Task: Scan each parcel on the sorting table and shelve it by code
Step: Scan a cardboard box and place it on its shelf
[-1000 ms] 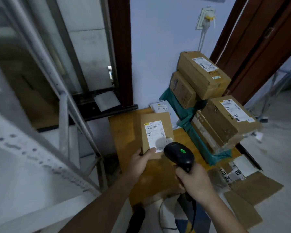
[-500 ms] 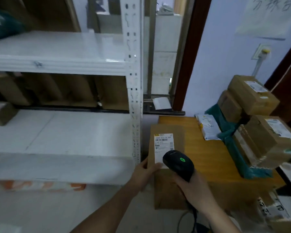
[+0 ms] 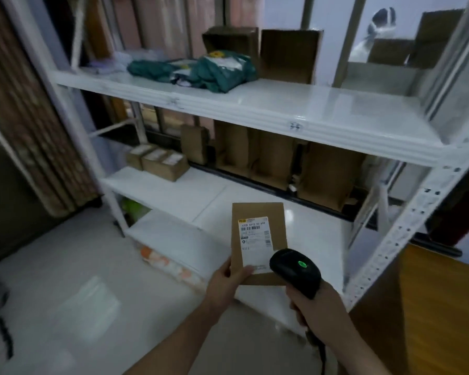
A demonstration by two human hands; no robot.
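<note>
Right hand: our right hand (image 3: 313, 307) gripped the handle of the black scanner (image 3: 295, 270), at about 5 o'clock in our view; a green light glowed on the scanner's top.
Left hand: our left hand (image 3: 226, 284) held the parcel (image 3: 257, 239) by its lower left corner, thumb lying across the bottom of the label.
Parcel: we had the flat brown parcel upright, near 6 o'clock, with its white label (image 3: 254, 240) facing us; the scanner's head overlapped its lower right corner.
Table: a wooden table (image 3: 428, 307) edge showed at 4 o'clock, beside the rack's upright.
Rack: the white shelf rack (image 3: 282, 115) stood beyond our hands, filling 10 to 2 o'clock.
Middle shelf: small labelled boxes (image 3: 160, 161) sat at 11 o'clock, with upright cardboard pieces along the back.
Top shelf: green mailer bags (image 3: 217, 69) lay near 12 o'clock, just left of an open carton (image 3: 290, 55).
</note>
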